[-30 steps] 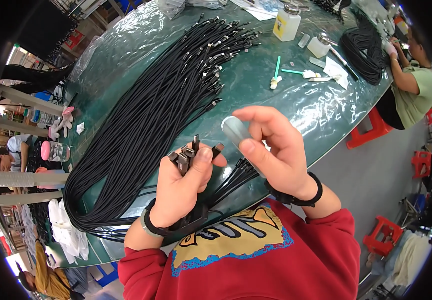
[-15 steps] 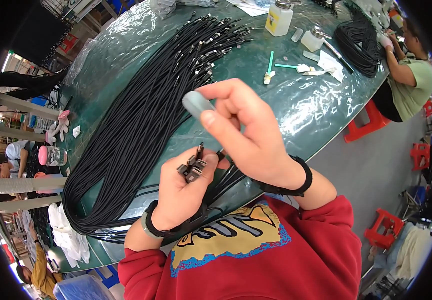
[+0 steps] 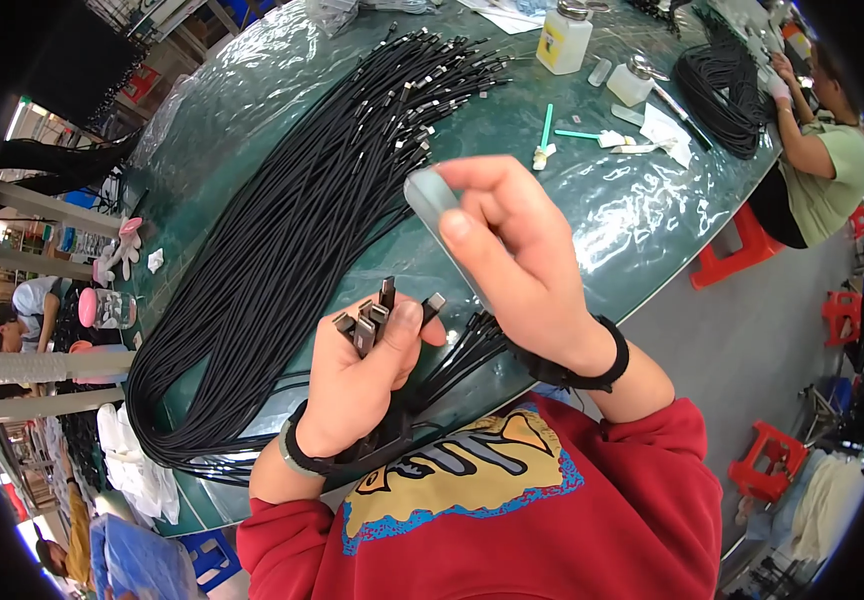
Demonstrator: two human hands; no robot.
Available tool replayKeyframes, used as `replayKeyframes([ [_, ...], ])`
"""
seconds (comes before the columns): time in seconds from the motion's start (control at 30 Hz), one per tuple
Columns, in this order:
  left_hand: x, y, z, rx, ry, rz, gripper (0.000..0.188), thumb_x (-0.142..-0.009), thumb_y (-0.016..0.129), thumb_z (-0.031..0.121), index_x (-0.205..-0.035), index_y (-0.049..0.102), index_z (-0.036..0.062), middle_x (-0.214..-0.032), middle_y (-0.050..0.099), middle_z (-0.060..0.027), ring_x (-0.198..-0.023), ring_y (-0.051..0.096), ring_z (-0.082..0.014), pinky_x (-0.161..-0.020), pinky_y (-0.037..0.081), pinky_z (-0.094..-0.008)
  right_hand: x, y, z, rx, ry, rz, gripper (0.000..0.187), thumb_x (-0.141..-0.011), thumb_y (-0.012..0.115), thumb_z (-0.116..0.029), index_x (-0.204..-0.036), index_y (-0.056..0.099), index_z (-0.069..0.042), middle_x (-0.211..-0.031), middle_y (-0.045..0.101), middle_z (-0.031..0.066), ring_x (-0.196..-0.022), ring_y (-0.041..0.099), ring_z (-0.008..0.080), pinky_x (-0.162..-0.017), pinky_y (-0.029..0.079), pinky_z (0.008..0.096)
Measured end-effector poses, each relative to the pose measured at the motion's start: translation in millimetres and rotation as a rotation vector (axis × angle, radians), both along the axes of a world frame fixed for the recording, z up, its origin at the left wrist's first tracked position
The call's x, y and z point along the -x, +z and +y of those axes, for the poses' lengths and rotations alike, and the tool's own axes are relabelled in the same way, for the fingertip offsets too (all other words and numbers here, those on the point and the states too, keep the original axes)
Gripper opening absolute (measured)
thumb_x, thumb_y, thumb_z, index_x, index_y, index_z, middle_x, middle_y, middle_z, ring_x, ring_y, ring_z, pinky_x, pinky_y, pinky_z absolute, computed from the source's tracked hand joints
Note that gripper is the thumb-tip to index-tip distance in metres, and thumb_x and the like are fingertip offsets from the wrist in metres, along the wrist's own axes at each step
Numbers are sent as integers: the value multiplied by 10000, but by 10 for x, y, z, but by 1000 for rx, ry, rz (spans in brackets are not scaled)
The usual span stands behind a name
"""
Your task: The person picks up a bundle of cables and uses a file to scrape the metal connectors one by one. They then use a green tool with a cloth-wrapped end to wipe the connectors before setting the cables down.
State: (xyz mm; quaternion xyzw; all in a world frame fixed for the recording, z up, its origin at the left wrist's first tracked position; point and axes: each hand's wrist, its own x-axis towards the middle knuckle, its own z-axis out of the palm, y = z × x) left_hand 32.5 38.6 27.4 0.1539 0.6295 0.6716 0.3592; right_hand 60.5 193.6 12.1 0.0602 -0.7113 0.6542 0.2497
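Note:
My left hand is closed around several black cables, their metal-tipped plugs sticking up past the thumb and pointing different ways. Between thumb and fingers of my right hand is a translucent grey-green strip with a rounded end; its lower part runs down beside the palm. The strip is up and to the right of the plugs, apart from them. Black cable ends lie below my right hand, near the table edge. A large bundle of black cables curves across the table beyond my left hand.
On the green, plastic-covered table stand a yellowish bottle and a smaller bottle. Green-handled sticks and crumpled white tissue lie nearby. A coiled black cable bundle sits by a co-worker at far right.
My right hand has moved slightly right with the strip, which now slants more steeply. In my left hand the plugs have turned upward and spread apart.

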Motion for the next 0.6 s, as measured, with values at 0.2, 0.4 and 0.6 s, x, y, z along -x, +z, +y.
replayKeyframes([
  [0.2,10,11,-10,-59,-10,-133,279,-881,460,226,-734,531,0,-500,360,58,-412,255,-18,-380,170,-196,-37,27,-98,-270,-27,226,300,-756,564,-45,-1043,485,-6,-583,417,-13,-500,362,59,-473,275,200],
  [0.4,175,25,-113,-199,-115,-483,287,-879,451,236,-706,486,9,-482,294,73,-400,218,-13,-363,136,-189,-112,-151,68,-562,-61,407,373,-670,624,-41,-1022,504,-21,-589,444,10,-484,378,143,-468,288,274],
  [0.6,200,57,-142,-229,-161,-532,308,-885,427,243,-681,460,15,-481,273,79,-399,208,-12,-356,127,-186,-208,-119,100,-578,-26,298,393,-642,640,-47,-1012,509,-31,-604,459,20,-501,388,171,-479,291,290],
])
